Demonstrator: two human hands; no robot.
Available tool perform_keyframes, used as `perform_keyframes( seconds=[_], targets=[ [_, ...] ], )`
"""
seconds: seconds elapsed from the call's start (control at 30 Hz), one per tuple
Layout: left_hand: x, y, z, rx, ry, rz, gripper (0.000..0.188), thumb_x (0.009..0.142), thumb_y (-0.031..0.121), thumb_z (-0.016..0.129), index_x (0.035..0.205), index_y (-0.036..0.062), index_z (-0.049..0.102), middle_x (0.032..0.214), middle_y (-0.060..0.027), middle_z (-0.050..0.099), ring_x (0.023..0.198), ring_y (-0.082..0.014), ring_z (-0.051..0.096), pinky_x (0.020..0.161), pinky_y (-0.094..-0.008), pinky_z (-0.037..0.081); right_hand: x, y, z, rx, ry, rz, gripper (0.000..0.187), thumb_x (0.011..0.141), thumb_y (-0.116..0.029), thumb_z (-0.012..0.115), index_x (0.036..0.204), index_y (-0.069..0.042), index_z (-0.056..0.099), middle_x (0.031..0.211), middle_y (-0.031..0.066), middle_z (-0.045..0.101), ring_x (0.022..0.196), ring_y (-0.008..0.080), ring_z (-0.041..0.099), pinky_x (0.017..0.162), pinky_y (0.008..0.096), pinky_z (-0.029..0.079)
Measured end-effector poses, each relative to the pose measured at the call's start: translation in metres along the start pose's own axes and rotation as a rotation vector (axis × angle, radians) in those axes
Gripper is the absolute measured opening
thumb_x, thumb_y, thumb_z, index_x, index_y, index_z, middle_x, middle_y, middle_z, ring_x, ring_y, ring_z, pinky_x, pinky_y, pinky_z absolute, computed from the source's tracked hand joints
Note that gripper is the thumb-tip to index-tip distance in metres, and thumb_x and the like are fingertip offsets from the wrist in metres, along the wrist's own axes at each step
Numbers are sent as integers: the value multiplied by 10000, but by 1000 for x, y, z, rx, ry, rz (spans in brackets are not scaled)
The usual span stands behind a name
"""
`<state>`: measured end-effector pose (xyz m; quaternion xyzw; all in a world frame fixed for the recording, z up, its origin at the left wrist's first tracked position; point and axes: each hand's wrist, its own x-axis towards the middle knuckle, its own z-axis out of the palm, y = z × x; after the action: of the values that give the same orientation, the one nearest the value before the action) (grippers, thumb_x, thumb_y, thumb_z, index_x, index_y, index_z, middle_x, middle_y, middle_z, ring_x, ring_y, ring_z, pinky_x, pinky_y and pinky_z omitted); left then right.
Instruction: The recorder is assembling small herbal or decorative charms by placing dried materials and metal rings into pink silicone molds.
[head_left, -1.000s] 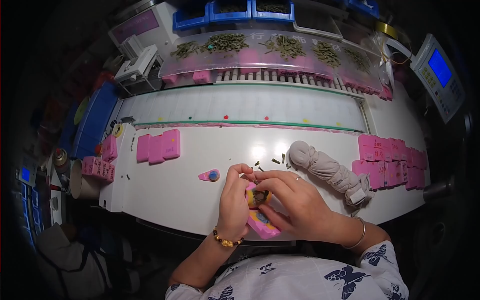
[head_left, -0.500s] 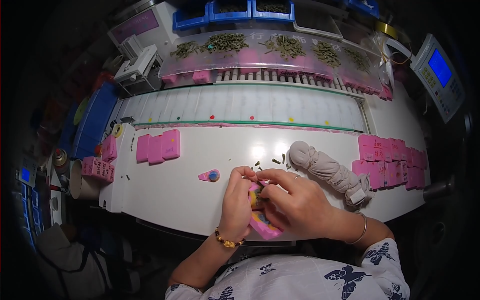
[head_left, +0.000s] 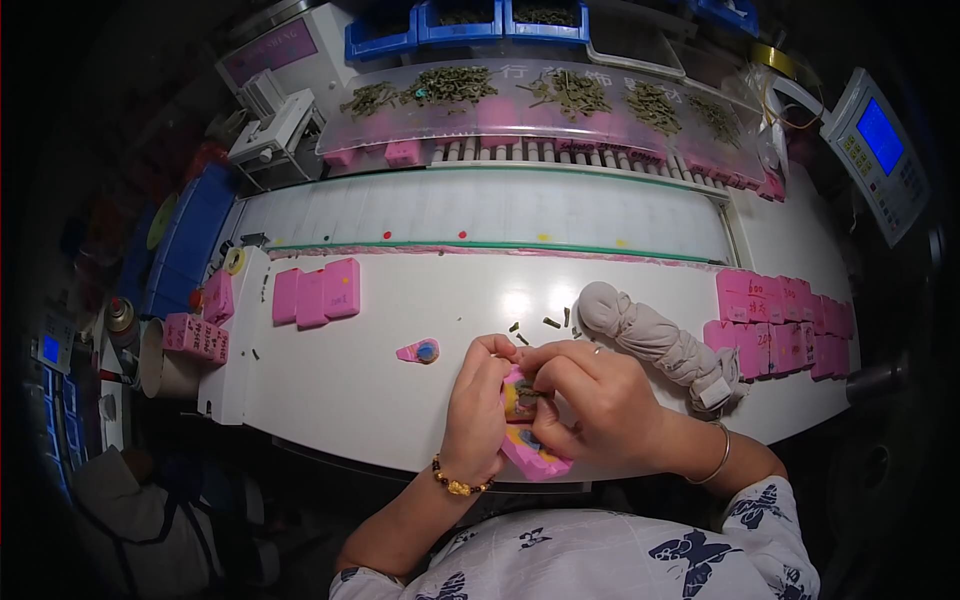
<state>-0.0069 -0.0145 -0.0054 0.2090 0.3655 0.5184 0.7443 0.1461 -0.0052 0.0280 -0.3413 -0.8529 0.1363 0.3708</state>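
Observation:
My left hand [head_left: 474,405] is wrapped round an opened pink rubber mould [head_left: 537,462] near the table's front edge. Yellow and blue patches show on the mould's inner faces. Small green-brown bits sit inside its upper part. My right hand [head_left: 603,405] reaches over from the right, its thumb and fingers pinched together at the mould's opening; what they pinch is hidden. To the left lies a small pink piece with a blue round centre [head_left: 427,350]. Several loose green pieces [head_left: 552,322] are scattered just beyond my hands.
A wrapped cloth bundle [head_left: 650,345] lies right of my hands. Pink blocks stand at right [head_left: 750,297] and left [head_left: 342,287]. Behind runs a white belt [head_left: 480,210] with green edges. Above it, a clear shelf [head_left: 520,125] holds green piles. A blue-screened control panel [head_left: 880,140] stands far right.
The coloured dots on the white belt have shifted left. My right fingers have drawn closer together at the mould, showing more of its inside. The left hand keeps its hold.

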Motion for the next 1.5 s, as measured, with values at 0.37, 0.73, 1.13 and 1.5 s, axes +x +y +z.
perform_keyframes(
  seconds=[0.37, 0.73, 1.13, 1.5],
  targets=[
    [4, 10, -9, -79, 35, -91, 104, 925, 111, 364, 1011, 77, 410, 1037, -136, 546, 824, -243, 621, 521, -329, 502, 3, 11, -23, 340, 63, 260, 138, 741, -18, 613, 849, 13, 533, 832, 106, 639, 744, 204, 661, 653, 297, 533],
    [1, 11, -10, -106, -39, -89, 106, 971, 177, 351, 994, 96, 416, 1046, -160, 577, 721, -281, 636, 467, -320, 483, -2, 30, -28, 1057, -48, 951, 62, 903, -78, 601, 900, -20, 579, 932, 103, 666, 827, 173, 680, 617, 266, 556],
    [-4, 14, -7, 25, -70, 32, 127, 978, 168, 322, 1029, 62, 370, 1046, -196, 580, 695, -256, 644, 483, -298, 502, -14, 33, -25, 1238, -159, 1039, 174, 919, -158, 608, 978, 5, 596, 940, 95, 653, 853, 152, 662, 670, 251, 544],
    [-7, 20, -16, 51, -24, 88, 162, 983, 193, 341, 1060, 59, 389, 1060, -214, 584, 662, -253, 635, 469, -281, 490, -26, 32, -16, 701, -67, 744, 117, 843, -89, 664, 862, -24, 569, 980, 87, 624, 751, 96, 613, 636, 235, 514]
  ],
)
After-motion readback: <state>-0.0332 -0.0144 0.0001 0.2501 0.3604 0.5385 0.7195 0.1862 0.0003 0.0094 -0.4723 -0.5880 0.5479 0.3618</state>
